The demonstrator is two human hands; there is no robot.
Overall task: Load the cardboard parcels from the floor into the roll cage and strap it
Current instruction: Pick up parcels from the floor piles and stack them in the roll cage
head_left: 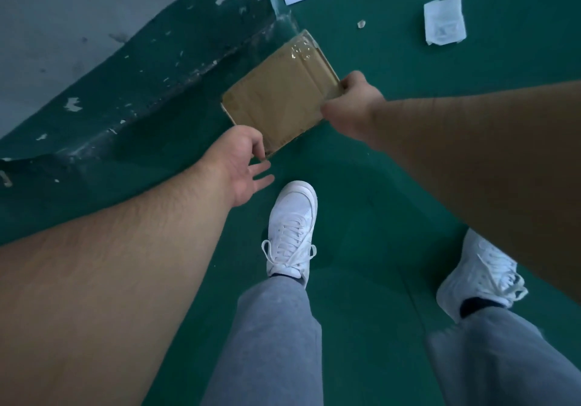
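The flat brown cardboard parcel [279,91] lies close beside the chipped dark-green wall base [141,91], little room that side. Green floor [408,59] opens to its right; a white laced sneaker [292,226] stands near its closest corner, white paper scraps [444,20] well beyond.

Both arms bare, reaching fwd & down. Our R hand [353,104] is knuckles-up, fingers curled over the edge of the cardboard parcel [276,97], gripping it. L hand [245,166] has palm turned inward, fingers loose & spread, at its near corner; contact unclear.
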